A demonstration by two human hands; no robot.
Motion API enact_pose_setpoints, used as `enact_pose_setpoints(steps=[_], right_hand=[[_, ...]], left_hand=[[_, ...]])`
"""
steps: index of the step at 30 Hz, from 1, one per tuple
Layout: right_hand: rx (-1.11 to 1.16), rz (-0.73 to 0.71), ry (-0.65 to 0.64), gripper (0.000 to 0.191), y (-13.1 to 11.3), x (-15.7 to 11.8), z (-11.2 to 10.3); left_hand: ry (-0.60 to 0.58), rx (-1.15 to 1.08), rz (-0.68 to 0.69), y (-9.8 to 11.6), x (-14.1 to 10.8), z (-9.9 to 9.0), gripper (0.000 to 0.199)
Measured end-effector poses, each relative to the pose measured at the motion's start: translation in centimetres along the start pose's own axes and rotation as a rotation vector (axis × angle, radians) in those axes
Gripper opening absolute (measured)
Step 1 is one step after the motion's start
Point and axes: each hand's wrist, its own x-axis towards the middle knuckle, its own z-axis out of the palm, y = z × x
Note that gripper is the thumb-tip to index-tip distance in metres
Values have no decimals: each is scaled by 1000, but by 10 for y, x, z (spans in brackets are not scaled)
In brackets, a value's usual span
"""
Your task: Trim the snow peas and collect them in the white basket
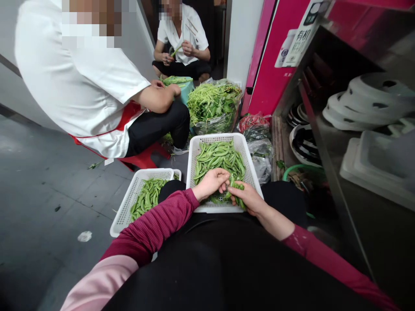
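A white perforated basket full of green pea pods rests on my lap. Over its front part, my right hand is closed around several pods. My left hand is beside it, thumb and fingertips pinched together at the top end of a pod near the right hand; what exactly lies between these fingertips is too small to tell. A second white basket with more pods stands lower down at my left, partly hidden by my left sleeve and knee.
At left, a person in a white shirt sits on a red stool. Another person squats behind, near a bag of leafy greens. At right are a metal shelf with white containers and a green-rimmed basket.
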Motion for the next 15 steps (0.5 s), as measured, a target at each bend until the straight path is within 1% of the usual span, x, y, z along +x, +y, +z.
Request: enact_pose_setpoints(steps=[1,3,5,7,9,12,15], right_hand=[[45,19,18,25,-1,-1,-2],[121,71,38,25,-2,-1,-6],[162,108,41,26,0,-2,-10],[186,126,46,26,2,-2,-11],[215,135,70,26,4,-2,-11],[239,141,119,25,3,-2,-8],[222,124,152,25,1,-4,-5]], left_hand=[[-16,51,-1,-1,-4,1,26],[-94,242,33,-4,-13,4,26],[-148,485,140,-6,-21,7,25],[-152,702,265,-7,-27,10,23],[-156,869,332,-6,-30,13,22],[-177,1041,356,-6,-32,17,23],[-162,1108,364,-5,-33,20,24]])
